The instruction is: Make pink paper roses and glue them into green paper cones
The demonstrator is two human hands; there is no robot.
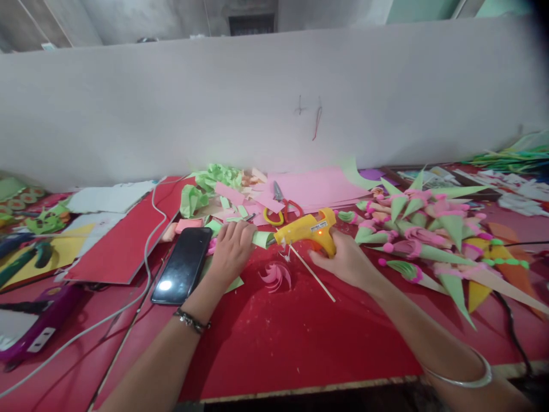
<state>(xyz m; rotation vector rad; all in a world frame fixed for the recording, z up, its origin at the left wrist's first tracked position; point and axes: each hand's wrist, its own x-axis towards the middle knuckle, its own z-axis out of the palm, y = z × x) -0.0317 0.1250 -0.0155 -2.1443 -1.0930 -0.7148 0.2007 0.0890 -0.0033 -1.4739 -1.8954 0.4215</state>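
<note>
My right hand (345, 257) is wrapped round the handle of a yellow hot glue gun (303, 229), whose small light glows orange. The gun's nozzle points left and meets the end of a rolled light green paper piece (262, 238). That green piece is gripped in my left hand (234, 246), its fingers closed; part of it is hidden under them. Just below the gun, a pink curled paper swirl (275, 277) lies on the red table (266, 343). A thin pale stick (313, 273) slants down to the right beneath the gun.
Left of my left hand lies a black phone (182, 266), with a white cable (150, 246) beyond it. Scissors (283, 206) and paper scraps (218, 183) lie behind. Several pink and green paper cones (429, 223) are heaped at right. A pale wall (240, 109) borders the back.
</note>
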